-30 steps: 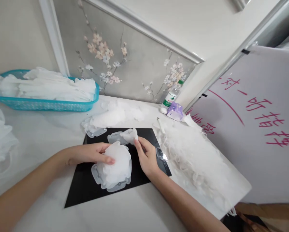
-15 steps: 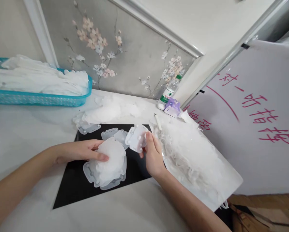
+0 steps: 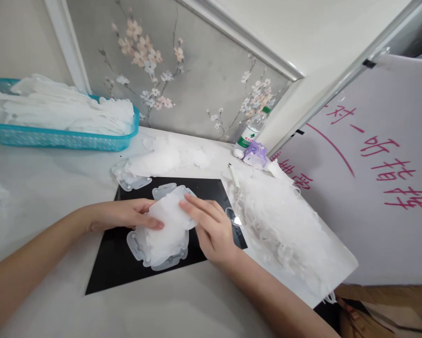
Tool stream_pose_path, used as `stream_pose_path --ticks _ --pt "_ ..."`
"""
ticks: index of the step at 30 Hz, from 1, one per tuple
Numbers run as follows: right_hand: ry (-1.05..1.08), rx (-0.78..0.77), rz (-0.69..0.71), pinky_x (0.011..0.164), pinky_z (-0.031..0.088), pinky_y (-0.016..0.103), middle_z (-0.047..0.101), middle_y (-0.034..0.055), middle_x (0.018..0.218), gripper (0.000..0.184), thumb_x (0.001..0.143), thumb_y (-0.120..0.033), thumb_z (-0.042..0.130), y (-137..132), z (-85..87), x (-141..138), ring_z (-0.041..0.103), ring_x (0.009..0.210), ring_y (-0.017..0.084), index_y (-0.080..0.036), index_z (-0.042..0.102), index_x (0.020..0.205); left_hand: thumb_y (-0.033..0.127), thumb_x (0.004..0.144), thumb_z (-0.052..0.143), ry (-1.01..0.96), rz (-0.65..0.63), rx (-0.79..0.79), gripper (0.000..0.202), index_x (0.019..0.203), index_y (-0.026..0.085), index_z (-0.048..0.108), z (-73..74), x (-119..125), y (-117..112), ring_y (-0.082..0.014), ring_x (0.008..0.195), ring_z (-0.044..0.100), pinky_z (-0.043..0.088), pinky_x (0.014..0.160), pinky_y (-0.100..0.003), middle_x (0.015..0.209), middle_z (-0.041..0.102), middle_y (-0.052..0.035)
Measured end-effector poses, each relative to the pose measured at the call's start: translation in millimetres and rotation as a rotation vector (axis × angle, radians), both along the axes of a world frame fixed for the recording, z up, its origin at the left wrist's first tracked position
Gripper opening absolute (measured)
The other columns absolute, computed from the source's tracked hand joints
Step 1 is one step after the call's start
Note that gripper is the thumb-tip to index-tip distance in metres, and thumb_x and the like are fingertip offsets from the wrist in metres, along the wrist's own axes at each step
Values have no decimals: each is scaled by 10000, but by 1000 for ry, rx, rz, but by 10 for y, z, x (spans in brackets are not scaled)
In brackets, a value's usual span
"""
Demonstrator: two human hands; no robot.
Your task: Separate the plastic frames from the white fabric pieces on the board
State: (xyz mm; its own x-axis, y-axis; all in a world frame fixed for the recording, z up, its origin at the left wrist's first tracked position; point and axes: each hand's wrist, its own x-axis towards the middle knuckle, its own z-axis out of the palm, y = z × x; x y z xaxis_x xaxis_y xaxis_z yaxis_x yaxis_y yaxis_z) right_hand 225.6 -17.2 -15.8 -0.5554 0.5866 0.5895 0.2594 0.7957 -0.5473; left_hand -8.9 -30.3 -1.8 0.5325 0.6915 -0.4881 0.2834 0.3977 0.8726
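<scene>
Pinching the white stack (image 3: 169,241) over the black mat (image 3: 114,263) with the left hand (image 3: 131,215), touching its edge with the right hand (image 3: 214,230) (cannot tell whether gripping). Probably light, flexible, slippery; best pinched by the edges.

A clear bottle (image 3: 249,136) with a green cap and a green-and-white label stands near the wall, a purple packet (image 3: 255,154) just beside it. Behind them hangs a grey picture (image 3: 204,70) of pale blossoms — and, at the right, a whiteboard (image 3: 355,244) with red handwriting (image 3: 394,174).
</scene>
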Motion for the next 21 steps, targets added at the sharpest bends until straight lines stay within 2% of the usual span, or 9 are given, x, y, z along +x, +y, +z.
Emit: stream_pose_path --ticks 2,4,8,9,11,13,14,18,21 --pt "-198 179 114 1082 392 418 580 27 1358 416 932 -183 345 15 15 6 528 1239 205 -275 624 1226 385 677 770 0 -7 39 471 1092 212 632 -23 -23 -5 -211 951 631 510 766 -230 1004 685 -5" --pt "-356 232 214 1161 262 450 507 16 1432 427 930 -204 353 20 26 6 411 1356 209 -260 583 1285 303 608 817 11 -37 63 566 1129 227 610 -51 -62 -12 -227 1016 614 508 794 -227 1013 682 13" --pt "-438 180 332 1194 136 479 397 61 1511 465 931 -257 360 12 50 22 280 1438 225 -202 486 1375 296 505 873 -61 -107 -32 784 1218 254 549 -81 -126 -16 -281 1102 594 529 843 -303 1108 673 -14" --pt "-414 151 356 1194 133 482 372 74 1525 490 940 -287 359 15 50 31 277 1440 229 -201 426 1418 323 497 878 -88 -111 -42 813 1235 258 542 -81 -129 -11 -289 1116 588 529 854 -314 1131 668 -25" --pt "-297 67 382 1187 187 475 311 91 1555 573 968 -352 332 39 29 46 306 1430 224 -228 212 1514 392 561 851 -92 -90 -13 776 1260 261 540 -75 -118 4 -283 1130 582 516 873 -306 1137 665 -35" --pt "-149 -40 310 1161 273 463 286 93 1566 628 986 -364 303 94 -26 54 361 1403 213 -271 15 1536 433 679 781 -54 -79 18 679 1289 268 534 -64 -94 22 -267 1128 585 502 877 -284 1118 670 -35" --pt "-96 -92 231 1145 305 464 301 96 1558 637 987 -344 307 132 -64 55 381 1390 214 -282 -16 1533 430 712 761 -36 -80 22 660 1308 276 524 -56 -80 27 -260 1134 583 494 883 -273 1128 669 -32" --pt "-163 -319 -66 1095 367 501 414 158 1480 710 923 -268 454 292 -220 43 423 1351 263 -206 89 1529 422 704 769 -9 -83 7 720 1353 300 485 -8 -41 20 -253 1136 582 486 873 -256 1164 659 -20" --pt "-268 -350 -58 1096 359 513 463 158 1439 692 861 -276 548 339 -271 31 422 1341 287 -185 266 1486 433 685 773 -15 -75 12 737 1348 286 487 18 -32 3 -261 1116 592 491 846 -259 1134 667 -25"
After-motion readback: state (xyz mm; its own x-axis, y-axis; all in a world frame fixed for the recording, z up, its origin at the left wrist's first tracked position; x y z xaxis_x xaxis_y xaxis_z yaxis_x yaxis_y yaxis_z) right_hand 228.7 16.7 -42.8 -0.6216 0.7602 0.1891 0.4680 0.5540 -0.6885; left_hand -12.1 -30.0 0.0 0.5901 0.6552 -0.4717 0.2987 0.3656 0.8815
